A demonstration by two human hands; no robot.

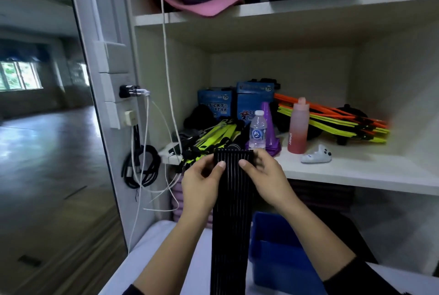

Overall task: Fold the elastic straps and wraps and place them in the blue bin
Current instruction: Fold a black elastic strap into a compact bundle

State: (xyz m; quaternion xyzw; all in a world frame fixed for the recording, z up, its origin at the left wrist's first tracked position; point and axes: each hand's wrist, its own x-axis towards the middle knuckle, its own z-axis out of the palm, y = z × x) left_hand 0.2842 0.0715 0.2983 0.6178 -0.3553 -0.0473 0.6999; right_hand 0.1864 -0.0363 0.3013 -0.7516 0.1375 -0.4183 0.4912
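A long black elastic wrap (231,211) with thin pale stripes hangs straight down in front of me, its lower end running out of the frame. My left hand (202,183) pinches its top left corner, thumb on the front. My right hand (263,176) pinches the top right corner the same way. Below and to the right, the blue bin (278,254) stands on a white surface, partly hidden behind the wrap and my right forearm. A tangle of black and neon-yellow straps (209,138) lies on the shelf just behind my hands.
The white shelf (356,166) holds a clear water bottle (257,132), a purple cone (268,123), a pink bottle (298,128), a white controller (316,154), blue boxes (237,102) and orange-yellow ladder rungs (332,119). White cables (168,104) hang at the left.
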